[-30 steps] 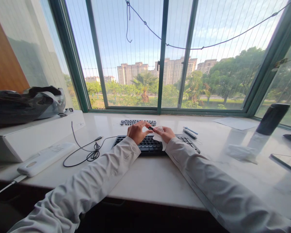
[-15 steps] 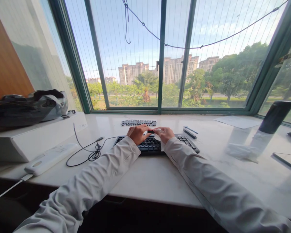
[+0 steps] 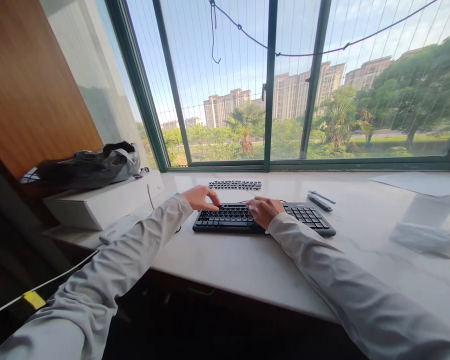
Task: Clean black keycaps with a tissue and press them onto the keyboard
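Note:
A black keyboard (image 3: 228, 224) lies across the desk in front of me, with many positions in its main block looking bare of keycaps. My left hand (image 3: 200, 198) is at its upper left corner, thumb and fingertips drawn close together and low over the keys; anything between them is too small to make out. Over the right of the main block rests my right hand (image 3: 266, 212), fingers curled in. A bit of white tissue shows at its edge, mostly hidden by the hand. Loose black keycaps (image 3: 235, 185) lie in rows behind the keyboard.
Right of the loose keycaps lie a black pen (image 3: 319, 202) and a thin blue one (image 3: 323, 197). A white box (image 3: 97, 205) with a dark bag (image 3: 93, 167) on top stands at left. Paper (image 3: 420, 183) and clear plastic (image 3: 427, 237) are at right.
My hands have parted from a small black piece they held together over the keyboard. The left went to the keyboard's upper left; the right lowered onto the keys. My view turned left.

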### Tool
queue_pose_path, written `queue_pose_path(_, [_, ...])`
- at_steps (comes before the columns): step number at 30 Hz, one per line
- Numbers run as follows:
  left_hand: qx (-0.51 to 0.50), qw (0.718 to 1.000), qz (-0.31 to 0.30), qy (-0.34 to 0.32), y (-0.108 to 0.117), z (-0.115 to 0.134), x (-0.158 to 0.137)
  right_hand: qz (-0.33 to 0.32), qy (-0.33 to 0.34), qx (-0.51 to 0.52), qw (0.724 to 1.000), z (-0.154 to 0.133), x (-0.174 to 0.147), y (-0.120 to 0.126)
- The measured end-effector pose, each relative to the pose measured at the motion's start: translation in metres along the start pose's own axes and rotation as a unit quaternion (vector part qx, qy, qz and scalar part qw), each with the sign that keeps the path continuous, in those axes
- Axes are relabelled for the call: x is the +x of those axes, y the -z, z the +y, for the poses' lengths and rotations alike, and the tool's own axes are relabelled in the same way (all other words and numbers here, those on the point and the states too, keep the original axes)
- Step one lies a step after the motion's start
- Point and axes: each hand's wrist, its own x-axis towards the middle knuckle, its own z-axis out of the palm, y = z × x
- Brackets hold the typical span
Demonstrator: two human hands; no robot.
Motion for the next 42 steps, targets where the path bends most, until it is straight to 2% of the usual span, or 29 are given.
queue_pose_path(3, [-0.019,0.998,-0.055,0.031,0.010,-0.014,-0.018,-0.006,0.040,-0.003,0.999,-0.012,-0.002,0.001])
queue_pose_path(6, [-0.004,0.998,-0.040,0.047,0.009,-0.028,-0.024,-0.010,0.074,0.006,0.997,-0.024,-0.004,0.001])
queue_pose_path(12, [0.005,0.996,-0.076,0.040,0.000,-0.046,-0.016,-0.027,0.123,0.019,0.992,-0.038,-0.008,-0.002])
queue_pose_path(16, [0.031,0.997,-0.068,0.021,-0.003,-0.053,-0.008,-0.031,0.121,0.020,0.992,-0.037,-0.009,-0.003])
queue_pose_path(26, [0.067,0.993,-0.094,-0.007,-0.001,-0.059,-0.003,-0.032,0.126,0.023,0.991,-0.034,-0.008,-0.005])
queue_pose_path(42, [0.155,0.984,-0.076,0.031,-0.004,-0.052,0.001,-0.036,0.137,0.015,0.990,-0.034,-0.009,-0.006])
